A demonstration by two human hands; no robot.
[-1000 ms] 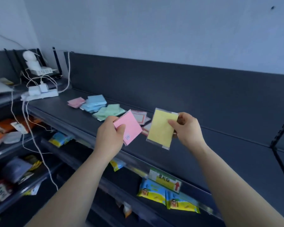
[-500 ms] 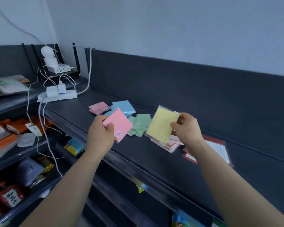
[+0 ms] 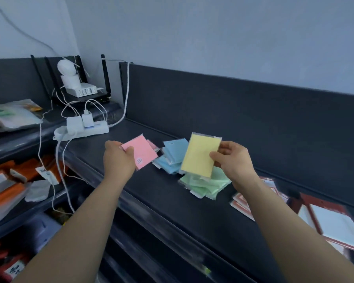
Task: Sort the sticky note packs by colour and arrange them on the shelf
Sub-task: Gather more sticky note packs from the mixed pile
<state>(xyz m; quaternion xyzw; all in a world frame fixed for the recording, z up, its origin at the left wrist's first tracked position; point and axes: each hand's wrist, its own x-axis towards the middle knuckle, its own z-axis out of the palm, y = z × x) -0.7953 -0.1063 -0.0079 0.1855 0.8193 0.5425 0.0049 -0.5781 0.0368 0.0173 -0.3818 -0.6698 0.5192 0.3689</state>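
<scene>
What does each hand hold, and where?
The left hand grips the pink pack at its left edge; right hand pinches the yellow pack at its right edge.

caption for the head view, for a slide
Left hand holds a pink pack, right hand a yellow pack, over a dark shelf bearing a blue pile and a green pile.

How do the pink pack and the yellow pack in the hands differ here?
The pink pack is gripped by the left hand; the yellow pack by the right hand. Pink shows a small sticker; yellow shows none. Both are held above the shelf.
</scene>
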